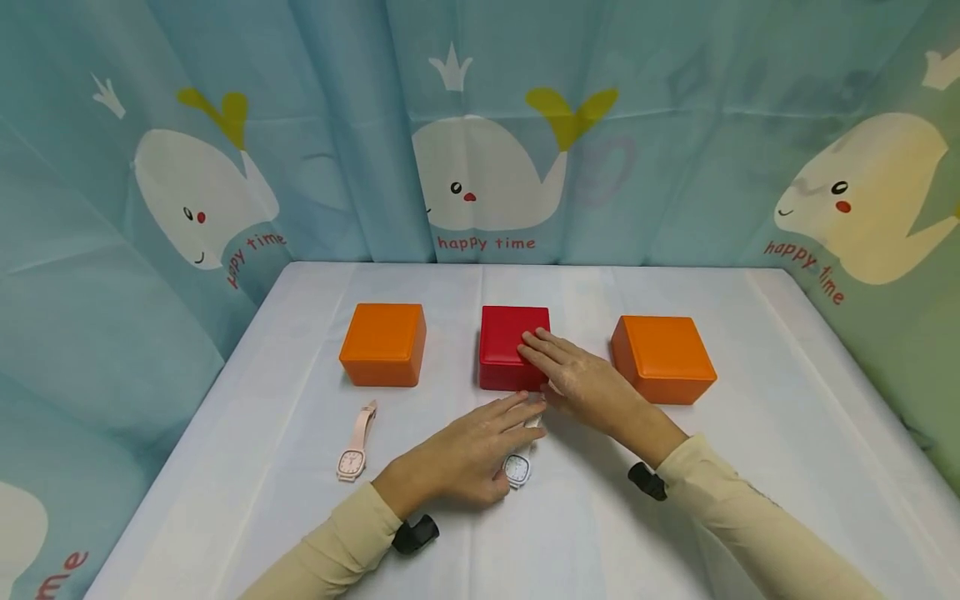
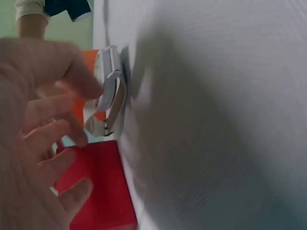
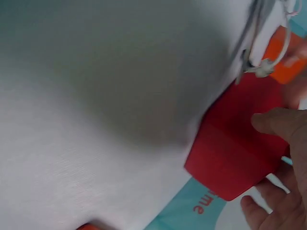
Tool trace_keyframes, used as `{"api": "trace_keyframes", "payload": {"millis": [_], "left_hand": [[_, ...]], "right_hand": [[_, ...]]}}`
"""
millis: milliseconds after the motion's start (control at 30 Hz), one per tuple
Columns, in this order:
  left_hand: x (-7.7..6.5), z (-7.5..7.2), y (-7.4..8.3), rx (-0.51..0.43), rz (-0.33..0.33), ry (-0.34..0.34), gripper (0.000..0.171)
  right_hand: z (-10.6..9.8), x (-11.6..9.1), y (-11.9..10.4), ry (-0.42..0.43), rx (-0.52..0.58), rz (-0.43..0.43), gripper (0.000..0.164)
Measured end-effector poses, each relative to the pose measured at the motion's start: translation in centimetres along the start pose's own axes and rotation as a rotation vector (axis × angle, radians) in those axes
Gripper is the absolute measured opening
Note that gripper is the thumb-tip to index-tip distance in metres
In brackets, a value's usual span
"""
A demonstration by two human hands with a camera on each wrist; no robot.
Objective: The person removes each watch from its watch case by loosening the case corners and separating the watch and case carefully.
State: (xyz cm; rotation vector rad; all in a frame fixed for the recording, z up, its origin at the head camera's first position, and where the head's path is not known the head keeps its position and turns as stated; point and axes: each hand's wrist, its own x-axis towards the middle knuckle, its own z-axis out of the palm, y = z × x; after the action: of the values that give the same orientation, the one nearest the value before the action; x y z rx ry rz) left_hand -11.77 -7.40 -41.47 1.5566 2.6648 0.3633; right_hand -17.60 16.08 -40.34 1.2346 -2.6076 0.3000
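In the head view, a red box (image 1: 514, 332) with a closed lid stands at the middle of the white table. The right hand (image 1: 581, 379) rests on its right part, straight fingers over the lid and thumb (image 3: 271, 122) by the front face. A white wristwatch (image 1: 517, 469) lies in front of the box, partly covered by the left hand (image 1: 472, 450). The left fingers spread loosely above the watch's strap, and the left thumb is close beside its case (image 2: 106, 79) in the left wrist view. To the left lies a pink wristwatch (image 1: 354, 446).
An orange box (image 1: 384, 342) stands left of the red one, and a second orange box (image 1: 666, 354) is to its right, close behind the right wrist. A blue curtain (image 1: 337, 167) with whale prints hangs behind the table (image 1: 247, 467).
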Motion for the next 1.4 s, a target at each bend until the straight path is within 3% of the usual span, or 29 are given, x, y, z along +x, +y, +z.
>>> {"api": "trace_keyframes", "payload": {"millis": [100,233,867,1167,1400], "left_hand": [[0.0,0.2,0.2,-0.002,-0.013,-0.054,0.063],[-0.1,0.5,0.2,-0.034,-0.049,-0.077,0.061],[-0.2,0.9,-0.1,-0.026,-0.069,-0.039,0.053],[0.1,1.1,0.1,-0.041,-0.082,-0.008,0.052],[0.8,1.4,0.0,-0.013,-0.069,-0.041,0.047]], "right_hand": [[-0.1,0.2,-0.4,-0.017,0.009,0.029,0.070],[-0.1,0.4,-0.6,-0.034,0.010,0.056,0.068],[0.2,0.4,-0.8,-0.001,-0.017,0.047,0.070],[0.1,0.6,-1.0,0.022,-0.026,0.052,0.061],[0.1,0.5,-1.0,0.027,-0.030,0.056,0.067]]}}
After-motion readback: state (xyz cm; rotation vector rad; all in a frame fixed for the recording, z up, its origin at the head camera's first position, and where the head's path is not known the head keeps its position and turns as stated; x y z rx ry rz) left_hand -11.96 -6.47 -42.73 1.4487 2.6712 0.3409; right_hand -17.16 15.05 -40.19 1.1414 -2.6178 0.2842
